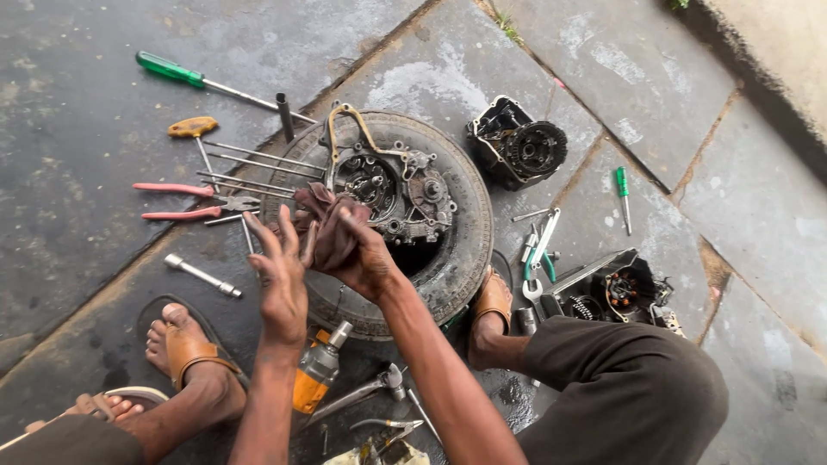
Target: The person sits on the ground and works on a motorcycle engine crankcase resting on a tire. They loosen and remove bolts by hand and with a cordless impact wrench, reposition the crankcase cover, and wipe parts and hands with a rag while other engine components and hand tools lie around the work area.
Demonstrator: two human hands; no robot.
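Right hand (pixel 366 258) pinches a crumpled dark rag (pixel 327 226), fingers curled shut on it, rag bunched with no clear long axis, over the 9 o'clock edge of the tyre (pixel 465 207). Left hand (pixel 280 271) fingers spread open, tips touching the rag. Engine crankcase (pixel 392 185) lies on the tyre; red-handled pliers (pixel 185 201) at 9 o'clock, socket extension bar (pixel 202 275) near.

Wet stone floor (pixel 706 189), tyre (pixel 465 224), scattered screwdrivers (pixel 185 75), pliers (pixel 185 201)

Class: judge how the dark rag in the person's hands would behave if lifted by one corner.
The rag looks floppy: it bunches in folds against the right hand. Probably light, since the fingers barely grip it. It looks soiled, perhaps greasy.
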